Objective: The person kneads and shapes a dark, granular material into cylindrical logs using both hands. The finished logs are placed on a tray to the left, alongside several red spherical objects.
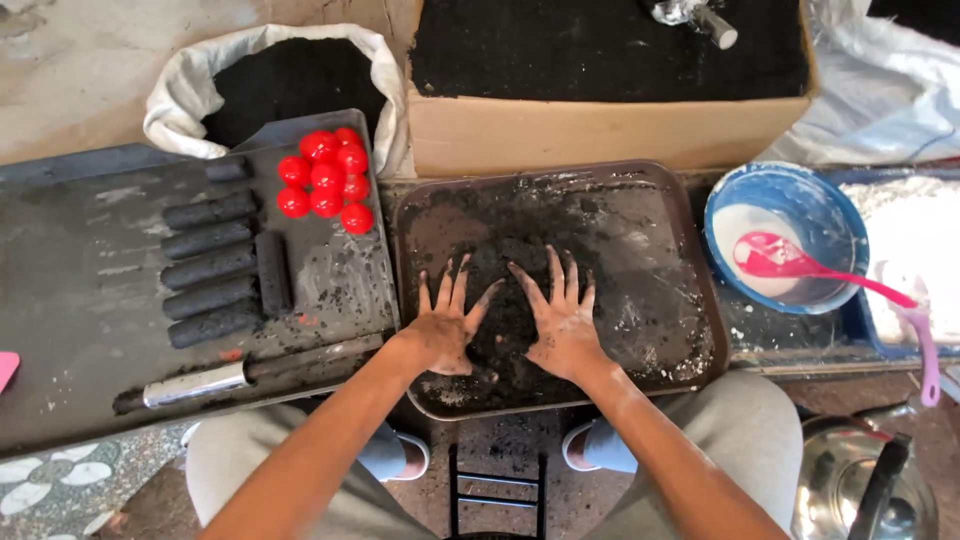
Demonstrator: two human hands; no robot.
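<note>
Black powder mix (505, 300) lies in a loose, damp-looking heap at the middle of a dark rectangular tray (690, 330) in front of my knees, and both of my hands press down on it. My left hand (445, 325) rests flat on the heap's left side, fingers spread and pointing away from me, released and gripping nothing; my right hand (562, 320) lies just beside it in the same way, palm down, open, and smeared with black. I judge that I am at the kneading or flattening stage, working the dark material into one mass on the tray. The next move seems to call for gathering the scattered crumbs from the tray's edges toward the centre and pushing evenly with both palms. To my left, a flat dark board (80, 300) carries a row of finished black cylinders (212, 270), a cluster of shiny red balls (325, 180), and a metal tube tool (195, 385) lying near its front edge. Beyond the board sits a white sack of black powder (285, 80), and beside that a cardboard box (600, 130) filled with more of it. To my right stands a blue bowl (830, 210) of white paste with a pink spoon (800, 265) resting in it.
</note>
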